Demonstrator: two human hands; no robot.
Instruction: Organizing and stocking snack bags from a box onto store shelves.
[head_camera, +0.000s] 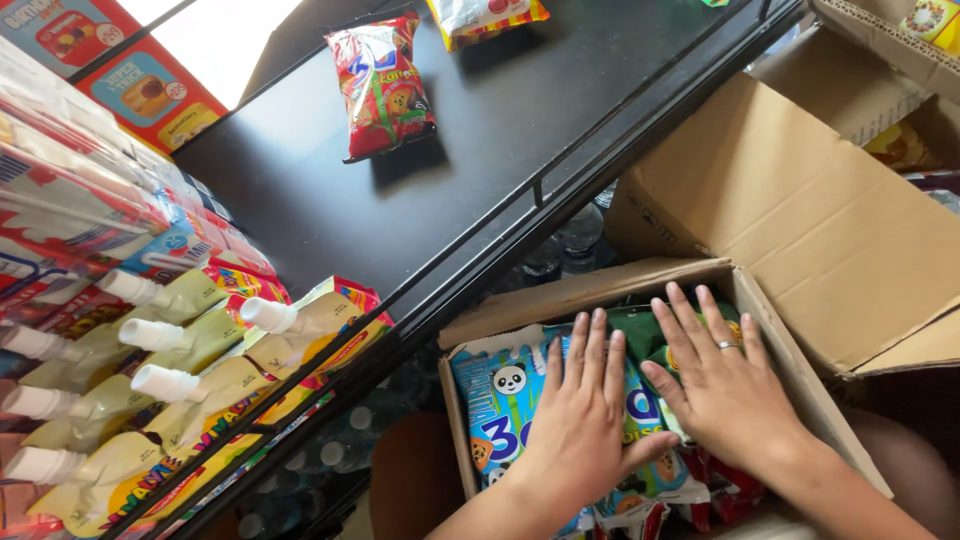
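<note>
My left hand (580, 420) and right hand (722, 385) lie flat and open, side by side, right on the blue snack bag (505, 395) in the cardboard box (775, 330).

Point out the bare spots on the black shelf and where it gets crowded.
Black shelf is bare between the red snack bag and the spouted pouches, and along its front rail. Crowded: the pouch rows and the cardboard box, packed beneath left hand and right hand.

Both hands lie flat on snack packets (505, 390) inside an open cardboard box (800, 370), the left hand (580, 420) just beside the right hand (725, 385). A shelf (480, 170) stands beyond the box, bearing a snack bag (380, 85). Spouted pouches (170, 345) lie at its left end.
</note>
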